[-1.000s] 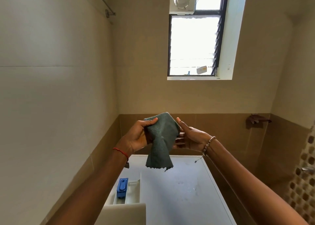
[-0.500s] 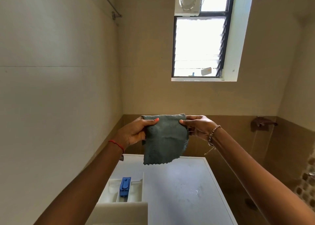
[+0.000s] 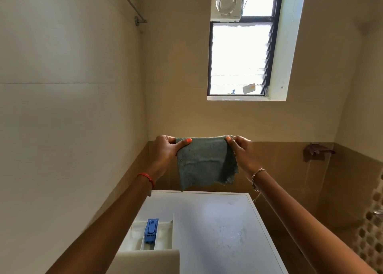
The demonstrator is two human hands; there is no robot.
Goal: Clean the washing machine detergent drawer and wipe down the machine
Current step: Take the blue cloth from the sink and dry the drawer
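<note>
We have the cloth (image 3: 205,161) pinched by its top corners, left hand (image 3: 165,151) left, right hand (image 3: 243,153) right, above the washing machine (image 3: 217,222) back edge. Detergent drawer (image 3: 151,232) open at machine's front left. Window (image 3: 240,60) high behind, fan (image 3: 227,3) in its upper-left corner.

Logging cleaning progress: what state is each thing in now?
Cloth: spread out, hanging in the air.
Left hand: pinches the cloth's top corner.
Right hand: pinches its other top corner.
Detergent drawer: pulled out.
Blue insert: seated in the drawer.
Machine top: smudged.
</note>
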